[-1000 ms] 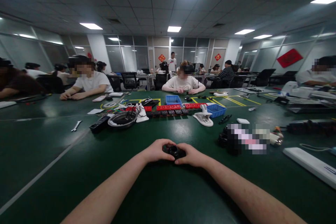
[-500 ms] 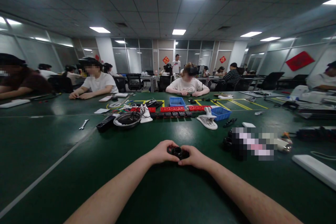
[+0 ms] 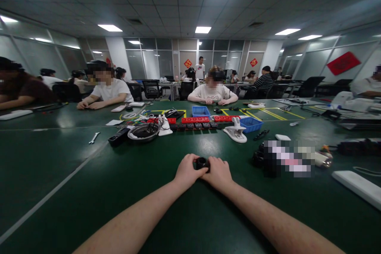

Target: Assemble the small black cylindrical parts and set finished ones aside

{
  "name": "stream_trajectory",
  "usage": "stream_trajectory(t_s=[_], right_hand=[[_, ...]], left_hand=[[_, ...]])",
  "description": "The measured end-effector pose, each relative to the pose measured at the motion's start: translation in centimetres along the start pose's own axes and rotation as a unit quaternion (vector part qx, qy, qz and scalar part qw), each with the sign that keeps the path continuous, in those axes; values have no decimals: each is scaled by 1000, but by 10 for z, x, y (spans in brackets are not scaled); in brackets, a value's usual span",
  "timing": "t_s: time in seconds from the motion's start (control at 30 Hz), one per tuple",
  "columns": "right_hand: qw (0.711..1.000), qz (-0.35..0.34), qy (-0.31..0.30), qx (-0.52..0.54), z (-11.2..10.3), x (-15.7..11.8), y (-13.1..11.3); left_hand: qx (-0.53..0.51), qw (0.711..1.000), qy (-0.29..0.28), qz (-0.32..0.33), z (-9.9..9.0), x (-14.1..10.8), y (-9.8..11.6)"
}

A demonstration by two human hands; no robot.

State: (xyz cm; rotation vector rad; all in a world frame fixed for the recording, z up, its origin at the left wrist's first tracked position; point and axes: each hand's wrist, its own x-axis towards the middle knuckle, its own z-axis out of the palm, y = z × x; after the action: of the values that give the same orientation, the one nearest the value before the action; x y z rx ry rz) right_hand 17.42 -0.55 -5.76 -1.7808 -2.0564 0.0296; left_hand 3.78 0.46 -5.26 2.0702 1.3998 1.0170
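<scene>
Here we are over the green table (image 3: pixel 190 222), and both our hands are on one small black part (image 3: pixel 201 162), right in front of us, near the middle of the view. Left hand (image 3: pixel 187 171) on one side, right hand (image 3: pixel 219 174) on the other: we'd call it a two-sided grip, likely because the part is small and round and could roll or twist under one hand alone. Its round mouth faces up at us, probably so we can look straight into it. We seem to have it low, close over the table, perhaps to brace it, but whether it touches, we cannot tell.

Now the pose! The left hand arches, fingers round the far side, its thumb (image 3: pixel 200 173) stretched across the near side until it meets the right hand. The right hand is bent in more tightly, knuckles up, closing on the other flank. Neither is spread; both pinch the part between them, though the exact fingertip contacts are hidden. Our left forearm (image 3: pixel 133 214) and right forearm (image 3: pixel 276 214) run in from the lower corners, making a wedge that looks steady.

Farther up, the dish (image 3: pixel 144 133), the red strip (image 3: pixel 195 120) and the white clip (image 3: pixel 236 133) lie beyond our fingers, presumably set there to stay handy without crowding us. The wrench (image 3: pixel 94 138) lies off left, well apart.
</scene>
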Motion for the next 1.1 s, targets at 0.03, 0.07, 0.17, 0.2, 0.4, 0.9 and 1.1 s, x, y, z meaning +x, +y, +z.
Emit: stream_trajectory(t_s=[0.03, 0.07, 0.17, 0.2, 0.4, 0.9, 1.1], right_hand=[[999, -7, 1, 31, 0, 0, 2], [997, -23, -5, 74, 0, 1, 5], [968, -99, -57, 221, -2, 3, 15], [954, -122, -86, 259, -3, 3, 17], [878, -147, -256, 376, -17, 8, 24], [872, -125, -271, 388, -18, 10, 28], [949, -82, -169, 254, -8, 8, 23]], left_hand=[[-4, 1000, -10, 8, -3, 1, -1], [-9, 999, -26, 17, -6, 2, -2], [-32, 993, -100, 49, -19, 6, -4], [-42, 989, -129, 59, -22, 7, -5], [-104, 969, -211, 70, -34, 9, -3], [-99, 968, -219, 71, -30, 10, -7], [-67, 982, -174, 39, -22, 6, -2]])
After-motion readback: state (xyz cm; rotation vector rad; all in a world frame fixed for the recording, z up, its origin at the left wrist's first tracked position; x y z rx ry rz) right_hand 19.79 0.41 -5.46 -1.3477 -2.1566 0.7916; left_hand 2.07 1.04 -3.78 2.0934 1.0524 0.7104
